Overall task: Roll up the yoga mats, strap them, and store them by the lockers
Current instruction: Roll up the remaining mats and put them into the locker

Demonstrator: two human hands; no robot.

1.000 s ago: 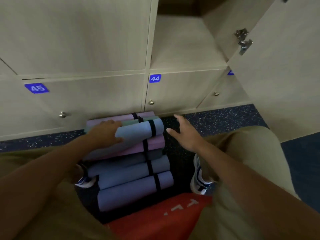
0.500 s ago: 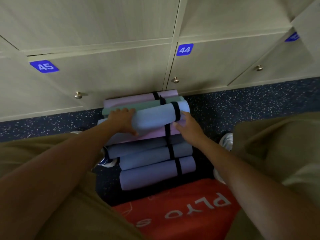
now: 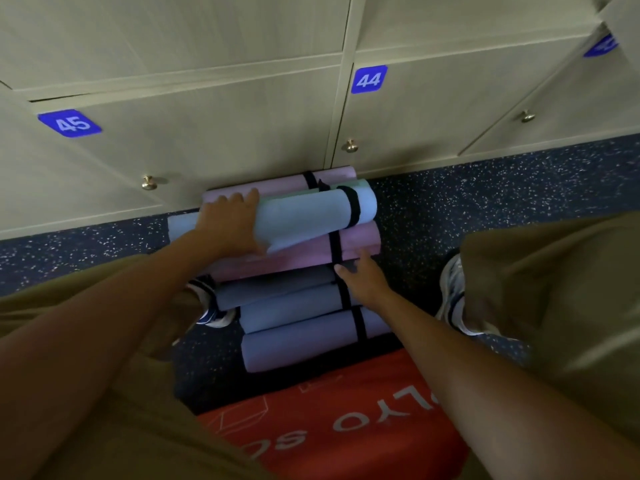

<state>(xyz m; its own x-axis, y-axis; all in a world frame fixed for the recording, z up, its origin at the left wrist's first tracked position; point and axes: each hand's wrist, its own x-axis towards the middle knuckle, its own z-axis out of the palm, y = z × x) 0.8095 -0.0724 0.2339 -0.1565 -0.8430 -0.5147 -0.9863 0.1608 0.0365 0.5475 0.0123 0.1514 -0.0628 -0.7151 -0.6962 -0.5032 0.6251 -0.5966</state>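
Several rolled yoga mats, each with a black strap, lie stacked on the floor against the lockers [image 3: 242, 133]. A light blue mat [image 3: 311, 216] lies on top, over a pink mat [image 3: 353, 240], with a pale pink mat [image 3: 332, 176] and a green one behind. Three grey-blue mats [image 3: 301, 337] lie nearer me. My left hand [image 3: 232, 226] grips the left part of the light blue mat, fingers curled over its top. My right hand [image 3: 360, 278] rests with straight fingers on the right end of the stack, by the black straps.
Beige locker doors numbered 45 [image 3: 71, 123] and 44 [image 3: 369, 79] have small brass knobs [image 3: 149, 183]. The floor [image 3: 485, 192] is dark and speckled. A red pad with white lettering [image 3: 329, 431] lies close to me. My knees and shoes [image 3: 453, 292] flank the stack.
My right hand has slid down from the end of the light blue mat to the lower mats' straps. My left hand stays on the blue mat. The view moved closer.
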